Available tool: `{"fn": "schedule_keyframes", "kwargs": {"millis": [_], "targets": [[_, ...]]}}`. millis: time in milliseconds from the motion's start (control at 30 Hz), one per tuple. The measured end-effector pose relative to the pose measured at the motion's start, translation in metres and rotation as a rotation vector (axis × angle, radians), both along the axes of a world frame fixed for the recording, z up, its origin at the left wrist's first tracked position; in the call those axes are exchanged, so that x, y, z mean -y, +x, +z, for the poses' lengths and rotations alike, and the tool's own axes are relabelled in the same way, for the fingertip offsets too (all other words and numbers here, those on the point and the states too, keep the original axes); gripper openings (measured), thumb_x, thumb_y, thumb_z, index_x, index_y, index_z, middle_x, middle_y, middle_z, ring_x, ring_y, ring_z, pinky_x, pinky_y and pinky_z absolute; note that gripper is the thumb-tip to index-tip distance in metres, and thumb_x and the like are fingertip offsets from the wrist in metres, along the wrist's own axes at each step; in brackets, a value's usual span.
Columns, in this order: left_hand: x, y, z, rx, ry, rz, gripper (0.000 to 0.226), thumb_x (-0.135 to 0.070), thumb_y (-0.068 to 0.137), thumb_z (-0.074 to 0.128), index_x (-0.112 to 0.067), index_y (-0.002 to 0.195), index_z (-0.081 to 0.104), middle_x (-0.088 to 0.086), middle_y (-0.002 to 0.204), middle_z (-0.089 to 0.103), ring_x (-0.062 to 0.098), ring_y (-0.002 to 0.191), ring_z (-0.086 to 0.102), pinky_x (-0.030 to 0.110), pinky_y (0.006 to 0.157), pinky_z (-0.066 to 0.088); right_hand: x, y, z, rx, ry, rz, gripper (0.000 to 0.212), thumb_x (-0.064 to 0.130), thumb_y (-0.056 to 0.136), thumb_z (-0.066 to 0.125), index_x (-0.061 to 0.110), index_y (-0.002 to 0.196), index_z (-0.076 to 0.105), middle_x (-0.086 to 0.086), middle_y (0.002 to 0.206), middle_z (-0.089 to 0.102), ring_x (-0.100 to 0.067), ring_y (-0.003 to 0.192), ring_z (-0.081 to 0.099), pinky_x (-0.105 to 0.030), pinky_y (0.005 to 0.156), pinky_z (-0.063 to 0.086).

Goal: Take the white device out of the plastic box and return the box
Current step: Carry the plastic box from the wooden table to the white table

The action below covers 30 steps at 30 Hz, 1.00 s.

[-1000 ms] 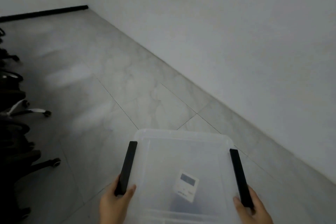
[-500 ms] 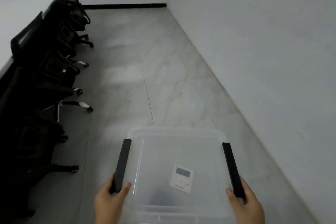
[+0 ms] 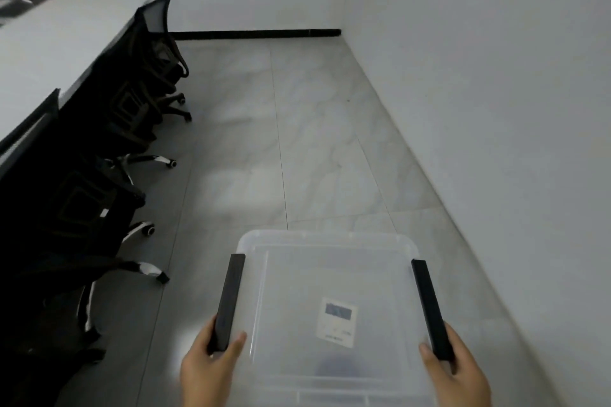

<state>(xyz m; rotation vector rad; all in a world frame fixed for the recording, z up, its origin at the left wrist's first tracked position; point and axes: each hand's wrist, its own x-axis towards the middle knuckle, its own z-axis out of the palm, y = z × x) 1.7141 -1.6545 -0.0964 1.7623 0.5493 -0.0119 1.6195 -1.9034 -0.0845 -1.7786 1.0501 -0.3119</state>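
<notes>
Both hands on the clear plastic box [image 3: 330,261], carried above the grey tiled floor [image 3: 314,142]. The left hand [image 3: 211,370] is clamped on the near end of the left black handle [image 3: 230,301], thumb over the rim; the right hand [image 3: 458,373] is wrapped round the near end of the right black handle [image 3: 431,307]. Between the two grips, nearer the right one, the white device [image 3: 336,321] lies flat on the box bottom, screen up. Black office chairs [image 3: 125,102] line a white desk [image 3: 49,40] out to the left.
</notes>
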Motion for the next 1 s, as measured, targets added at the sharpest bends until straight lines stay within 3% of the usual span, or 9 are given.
{"fn": "schedule_keyframes", "kwargs": {"millis": [67,133,233,267,467,633,767,1000], "targets": [[0.019,0.061,-0.009,-0.006,0.046,0.019,0.045,0.007,0.065,0.072,0.003,0.109,0.06,0.016,0.087,0.061,0.024,0.085,0.055,-0.002,0.059,0.04,0.022,0.068,-0.012,-0.007,0.003,0.023,0.048,-0.004,0.072,0.067,0.0,0.119,0.055,-0.024,0.111,0.064,-0.033,0.095,0.058,0.015,0.06,0.028],[0.039,0.122,-0.007,0.013,0.057,0.037,0.045,0.007,0.065,0.072,0.003,0.108,0.06,0.016,0.087,0.061,0.025,0.088,0.056,-0.002,0.058,0.04,0.045,0.138,-0.014,0.022,0.007,0.064,0.048,-0.004,0.072,0.067,0.0,0.119,0.056,-0.023,0.112,0.064,-0.035,0.099,0.057,0.014,0.06,0.028],[0.067,0.218,0.01,0.024,0.038,0.065,0.046,0.007,0.068,0.07,0.003,0.112,0.058,0.012,0.091,0.059,0.019,0.088,0.051,0.022,0.076,0.039,0.082,0.249,-0.006,0.058,0.018,0.134,0.047,-0.002,0.075,0.066,0.002,0.12,0.054,-0.022,0.115,0.062,-0.033,0.103,0.056,0.006,0.063,0.036],[0.075,0.243,0.018,0.029,0.031,0.065,0.046,0.007,0.068,0.069,0.002,0.112,0.057,0.011,0.092,0.059,0.019,0.088,0.051,0.023,0.077,0.038,0.089,0.278,0.001,0.061,0.009,0.154,0.047,-0.001,0.075,0.065,0.003,0.121,0.054,-0.021,0.115,0.062,-0.032,0.1,0.056,0.004,0.064,0.037],[0.108,0.402,0.021,0.028,0.017,0.149,0.043,0.003,0.069,0.07,-0.002,0.111,0.059,0.013,0.089,0.061,0.024,0.082,0.052,0.009,0.058,0.044,0.126,0.456,0.01,0.079,0.023,0.202,0.046,-0.004,0.074,0.066,0.002,0.118,0.056,-0.023,0.111,0.063,-0.026,0.09,0.052,0.014,0.058,0.03],[0.131,0.552,0.007,0.002,0.0,0.16,0.044,0.005,0.069,0.069,0.0,0.111,0.059,0.012,0.088,0.061,0.023,0.08,0.052,0.031,0.077,0.04,0.145,0.609,-0.011,0.076,0.048,0.162,0.044,-0.004,0.073,0.067,0.001,0.116,0.057,-0.023,0.107,0.064,-0.027,0.084,0.054,0.014,0.057,0.03],[0.143,0.691,0.017,0.023,0.013,0.126,0.043,0.004,0.071,0.068,0.0,0.112,0.058,0.013,0.089,0.06,0.023,0.08,0.051,0.03,0.076,0.038,0.159,0.74,-0.007,0.094,0.046,0.148,0.045,-0.002,0.073,0.067,0.002,0.117,0.057,-0.015,0.096,0.06,-0.026,0.083,0.054,0.012,0.057,0.031],[0.171,0.899,0.024,0.007,-0.014,0.081,0.043,0.002,0.072,0.068,-0.004,0.113,0.058,0.009,0.084,0.06,0.024,0.079,0.052,0.03,0.078,0.038,0.187,0.94,-0.006,0.095,0.05,0.118,0.047,0.003,0.075,0.067,0.006,0.12,0.055,-0.012,0.1,0.06,-0.029,0.095,0.056,0.009,0.06,0.035]]}}
